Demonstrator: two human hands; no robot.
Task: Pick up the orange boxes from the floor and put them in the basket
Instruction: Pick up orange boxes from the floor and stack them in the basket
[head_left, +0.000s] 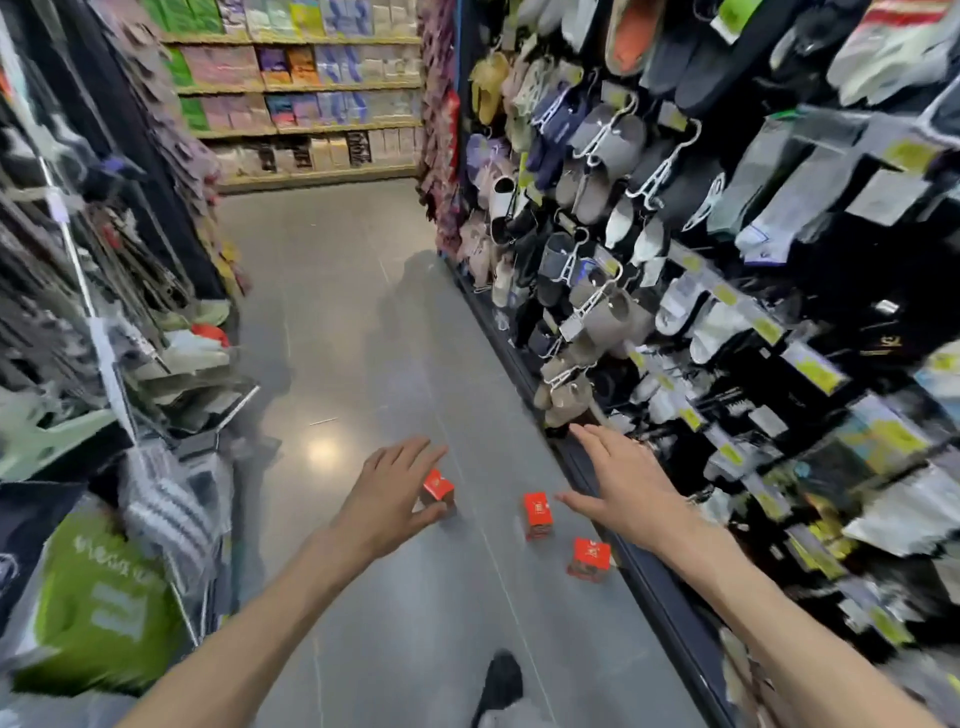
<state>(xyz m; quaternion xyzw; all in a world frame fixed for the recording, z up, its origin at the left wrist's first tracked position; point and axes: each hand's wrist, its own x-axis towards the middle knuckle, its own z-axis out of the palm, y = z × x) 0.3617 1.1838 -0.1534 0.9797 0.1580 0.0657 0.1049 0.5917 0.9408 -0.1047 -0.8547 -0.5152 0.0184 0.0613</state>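
Three orange boxes are sitting on the grey floor beside the rack of slippers: the left box, the middle box and the right box. I am reaching my left hand over the left box, fingers spread and loose, gripping nothing. I am holding my right hand flat and spread just beside the middle box.
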